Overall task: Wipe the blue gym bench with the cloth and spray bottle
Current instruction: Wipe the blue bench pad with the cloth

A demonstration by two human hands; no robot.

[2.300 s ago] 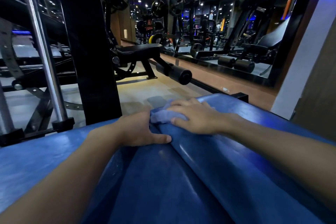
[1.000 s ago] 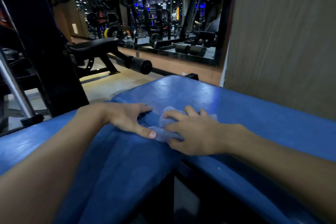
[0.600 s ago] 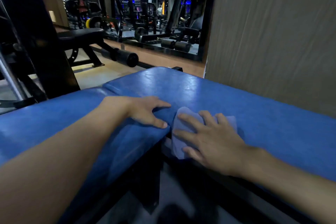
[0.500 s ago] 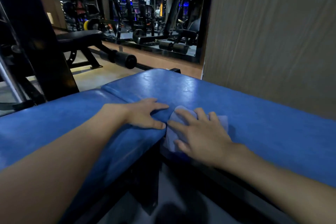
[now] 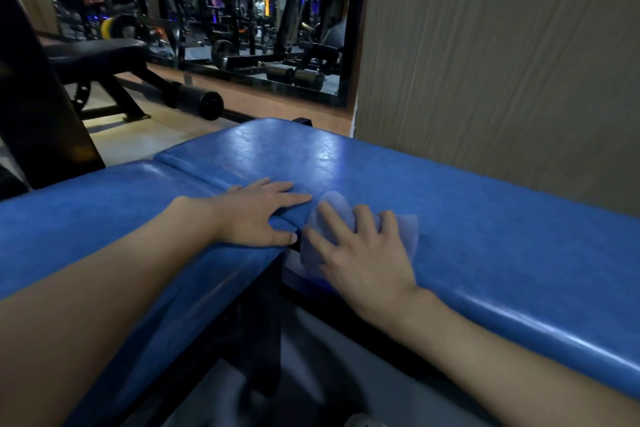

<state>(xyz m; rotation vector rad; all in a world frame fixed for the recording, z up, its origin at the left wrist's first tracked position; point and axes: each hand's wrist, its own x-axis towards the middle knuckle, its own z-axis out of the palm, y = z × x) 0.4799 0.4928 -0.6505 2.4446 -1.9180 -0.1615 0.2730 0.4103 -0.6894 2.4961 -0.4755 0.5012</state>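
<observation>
The blue gym bench point(image 5: 485, 225) spans the view as two padded sections that meet at a seam in the middle. My right hand point(image 5: 360, 253) presses a pale blue cloth point(image 5: 403, 229) flat on the right pad, right beside the seam at the near edge. My left hand point(image 5: 258, 215) lies flat on the end of the left pad point(image 5: 86, 218), fingers spread, holding nothing. Its fingertips almost touch the cloth. No spray bottle is in view.
A grey wall panel point(image 5: 502, 55) rises directly behind the right pad. A black bench with a roller pad point(image 5: 199, 102) stands on the floor beyond. A thick black machine post point(image 5: 38, 107) is at the left. A mirror point(image 5: 249, 10) reflects more gym machines.
My right hand has slid the cloth from the far end of the seam toward me to the near edge, then slightly back up onto the right pad. My left hand stays by the seam.
</observation>
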